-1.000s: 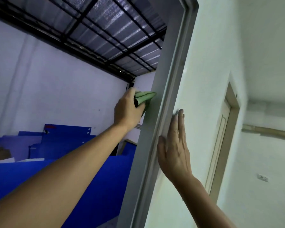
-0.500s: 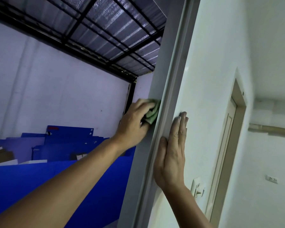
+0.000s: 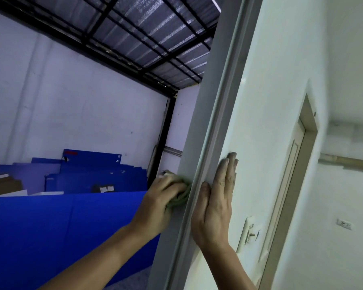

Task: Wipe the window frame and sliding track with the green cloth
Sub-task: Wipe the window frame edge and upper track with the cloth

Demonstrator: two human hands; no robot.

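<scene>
Centre of the frame, lower half: left hand (image 3: pixel 157 203), fingers curled round the green cloth (image 3: pixel 179 197) and pressing it against the outer face of the window frame (image 3: pixel 199 143), the grey upright that runs diagonally from the top right-of-centre down to the bottom centre. Only a bunched edge of cloth shows past the knuckles; the rest is hidden under the hand.

Right of the upright: right hand (image 3: pixel 217 203), flat and empty, fingers straight and together, palm laid on the white wall (image 3: pixel 270 101) just beside the frame's inner edge, thumb touching the pale inner strip. It appears to be steadying the person, not cleaning.

Lower right: a light switch (image 3: pixel 249 231) on the wall below the right hand; a door (image 3: pixel 289 174) further right; a wall socket (image 3: pixel 344 223) near the right edge.

Left half: blue panels (image 3: pixel 71 216) stacked against a pale outer wall; dark roof beams (image 3: pixel 134 38) in the upper left.

Progress, as a judgement: the upright is under the cloth at about mid-height. No dirt line or wet streak is visible, so which lengths are already clean cannot be told. The part from the cloth down to the bottom edge looks still to be done. The sliding track along the sill is out of view, so its state is unknown. Taken together, the task reads as partway through.
</scene>
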